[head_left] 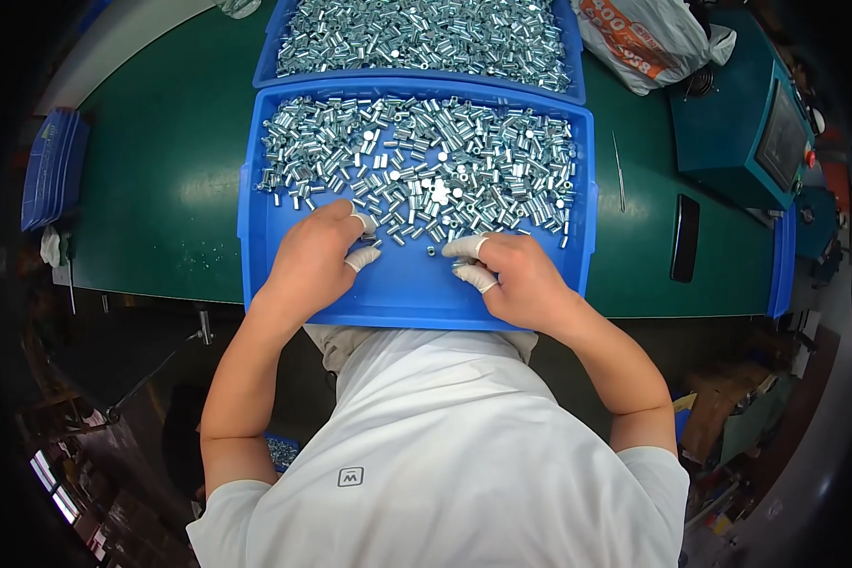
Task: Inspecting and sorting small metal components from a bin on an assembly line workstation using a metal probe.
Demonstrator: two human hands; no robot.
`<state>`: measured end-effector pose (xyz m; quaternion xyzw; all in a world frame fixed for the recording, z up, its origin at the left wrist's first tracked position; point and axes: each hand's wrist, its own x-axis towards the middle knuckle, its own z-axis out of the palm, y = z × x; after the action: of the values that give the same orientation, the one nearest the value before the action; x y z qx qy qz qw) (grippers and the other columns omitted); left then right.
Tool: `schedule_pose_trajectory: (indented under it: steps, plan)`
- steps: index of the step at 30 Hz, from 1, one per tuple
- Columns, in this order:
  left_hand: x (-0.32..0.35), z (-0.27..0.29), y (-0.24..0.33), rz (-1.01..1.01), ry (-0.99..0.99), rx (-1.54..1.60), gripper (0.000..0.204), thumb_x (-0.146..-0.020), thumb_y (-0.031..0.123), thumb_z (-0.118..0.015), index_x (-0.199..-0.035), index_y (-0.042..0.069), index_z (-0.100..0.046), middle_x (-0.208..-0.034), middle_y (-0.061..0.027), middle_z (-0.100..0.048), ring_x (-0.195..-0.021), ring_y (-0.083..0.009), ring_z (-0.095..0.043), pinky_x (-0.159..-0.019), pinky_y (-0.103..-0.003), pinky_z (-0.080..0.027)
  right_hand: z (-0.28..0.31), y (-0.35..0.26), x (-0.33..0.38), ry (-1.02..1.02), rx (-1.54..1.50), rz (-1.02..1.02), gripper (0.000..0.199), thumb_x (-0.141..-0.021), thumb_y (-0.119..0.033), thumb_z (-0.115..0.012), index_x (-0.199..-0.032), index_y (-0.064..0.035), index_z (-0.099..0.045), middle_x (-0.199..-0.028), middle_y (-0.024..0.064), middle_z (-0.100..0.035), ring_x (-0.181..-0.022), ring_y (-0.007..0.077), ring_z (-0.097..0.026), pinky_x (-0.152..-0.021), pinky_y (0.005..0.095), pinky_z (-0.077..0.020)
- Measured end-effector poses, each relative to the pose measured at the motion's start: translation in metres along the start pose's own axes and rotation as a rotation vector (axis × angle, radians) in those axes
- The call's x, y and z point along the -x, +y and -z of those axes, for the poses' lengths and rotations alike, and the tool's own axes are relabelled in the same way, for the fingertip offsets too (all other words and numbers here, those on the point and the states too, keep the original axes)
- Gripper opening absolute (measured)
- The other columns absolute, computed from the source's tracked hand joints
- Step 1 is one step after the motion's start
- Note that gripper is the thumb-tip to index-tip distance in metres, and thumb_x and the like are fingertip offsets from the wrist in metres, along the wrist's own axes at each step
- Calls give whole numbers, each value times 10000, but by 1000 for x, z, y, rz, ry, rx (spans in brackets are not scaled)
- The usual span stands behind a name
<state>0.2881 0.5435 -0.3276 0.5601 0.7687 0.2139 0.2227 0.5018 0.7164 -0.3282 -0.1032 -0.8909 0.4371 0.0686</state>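
A shallow blue tray [417, 308] lies in front of me, its far part heaped with small shiny metal cylinders [521, 156], some showing a hole in the end. My left hand [317, 248] is over the tray's near left part, at the near edge of the heap. White finger cots cover its thumb and forefinger, which are curled around a small metal cylinder [370, 240], partly hidden. On the right, my right hand [513, 275] also wears white cots, and its thumb and forefinger close on a bit of metal mostly hidden between them. A loose cylinder [432, 251] lies beside its fingertips.
Behind stands a second blue tray [577, 57] full of similar cylinders. Stacked blue trays [52, 170] are at the far left of the green table [161, 189]. To the right are a black phone [685, 239], thin tweezers [619, 170], a plastic bag [639, 43] and a teal machine [729, 114].
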Motion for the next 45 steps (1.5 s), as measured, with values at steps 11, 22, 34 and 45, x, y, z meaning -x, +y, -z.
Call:
schedule_pose_trajectory:
  steps: [11,22,34,45]
  plan:
    - [-5,-3,8,-24,-110,-99,198,-725,-80,-665,-902,8,-645,-903,-145,-604,-918,-371,-632,-746,-482,-516,-7,4,-11,124,26,67,215,-783,14,-772,-976,-52,-702,-855,102,-673,-824,287,-652,-718,380,-524]
    - [2,-1,11,-81,-69,-126,210,-729,-37,-694,-935,5,-709,-867,-128,-596,-859,-348,-630,-708,-442,-510,-18,12,-17,84,184,144,184,-751,-58,-807,-910,-66,-714,-828,85,-655,-806,297,-616,-668,419,-510]
    - [0,3,21,-117,-83,-280,123,-715,-52,-631,-813,21,-647,-845,-132,-593,-874,-325,-633,-710,-450,-528,-25,10,-20,22,324,125,179,-768,-35,-733,-943,-71,-744,-841,75,-624,-814,286,-627,-664,418,-526]
    - [5,8,19,-76,-116,-169,245,-674,-104,-631,-873,29,-684,-855,-125,-581,-858,-351,-629,-690,-461,-507,-23,10,-14,27,223,156,174,-740,-35,-751,-910,-67,-749,-810,77,-617,-801,287,-631,-643,410,-523]
